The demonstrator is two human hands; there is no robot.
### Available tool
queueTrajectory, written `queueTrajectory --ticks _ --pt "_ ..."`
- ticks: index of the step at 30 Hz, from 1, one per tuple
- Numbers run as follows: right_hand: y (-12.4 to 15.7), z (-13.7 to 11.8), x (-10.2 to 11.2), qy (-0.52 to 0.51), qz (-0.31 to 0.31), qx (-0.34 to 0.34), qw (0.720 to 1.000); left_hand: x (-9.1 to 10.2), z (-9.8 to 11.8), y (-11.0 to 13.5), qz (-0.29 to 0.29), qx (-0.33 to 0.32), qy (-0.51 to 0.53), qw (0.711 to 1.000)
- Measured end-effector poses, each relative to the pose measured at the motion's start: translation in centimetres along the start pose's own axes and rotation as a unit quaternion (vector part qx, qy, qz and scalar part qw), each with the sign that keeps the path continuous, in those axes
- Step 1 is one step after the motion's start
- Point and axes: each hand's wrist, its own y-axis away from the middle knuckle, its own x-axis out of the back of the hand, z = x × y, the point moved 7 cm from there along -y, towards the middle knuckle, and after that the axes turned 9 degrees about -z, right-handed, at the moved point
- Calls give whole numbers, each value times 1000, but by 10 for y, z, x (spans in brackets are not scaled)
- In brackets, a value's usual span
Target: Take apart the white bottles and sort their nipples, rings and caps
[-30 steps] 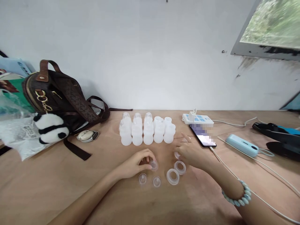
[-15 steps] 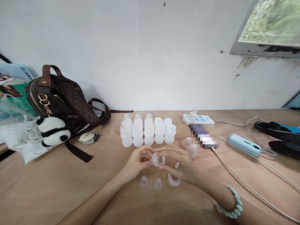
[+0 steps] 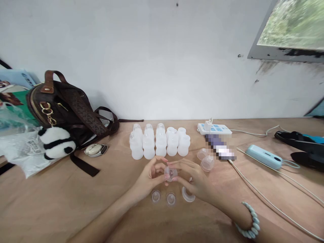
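Between both hands, over the table, is a translucent bottle collar ring [image 3: 167, 171] with a clear silicone nipple [image 3: 172, 173] seated inside its opening. My right hand [image 3: 193, 173] grips the ring from the right, thumb below and fingers across the top. My left hand [image 3: 152, 173] is closed at the other side, its thumb pressing near the nipple; its other fingers are partly hidden behind. Two loose nipples, a left one [image 3: 156, 196] and a right one [image 3: 171, 199], lie just below the hands. Another collar ring [image 3: 187, 195] lies under my right hand, which partly covers it.
Several white baby bottles [image 3: 161, 148] stand in rows behind the hands, some capped. Two clear dome caps [image 3: 207, 163] lie to the right. Beyond are a phone [image 3: 219, 146], power strip [image 3: 222, 129], cables and power bank [image 3: 264, 157]. A backpack [image 3: 63, 108] and mouse [image 3: 93, 149] are left.
The ring's opening was empty and tilted to the right; now the nipple shows inside it. My left thumb has moved right onto the ring's near side.
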Motion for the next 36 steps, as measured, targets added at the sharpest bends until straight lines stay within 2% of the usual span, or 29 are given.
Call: queueTrajectory --ticks 6,13,20,25,36 --pt "4 3 -3 -4 17 -9 1000 -1 1 0 9 -11 6 1000" --pt "5 3 1 -30 52 -30 998 8 -7 4 51 43 -70 995" --pt "4 -3 4 -47 63 -42 996 -1 -8 -1 14 21 -55 998" --pt "4 -4 5 -55 69 -33 996 -2 -8 0 17 25 -30 999" --pt "4 -10 1 -68 75 -18 995 5 6 2 35 29 -129 991"
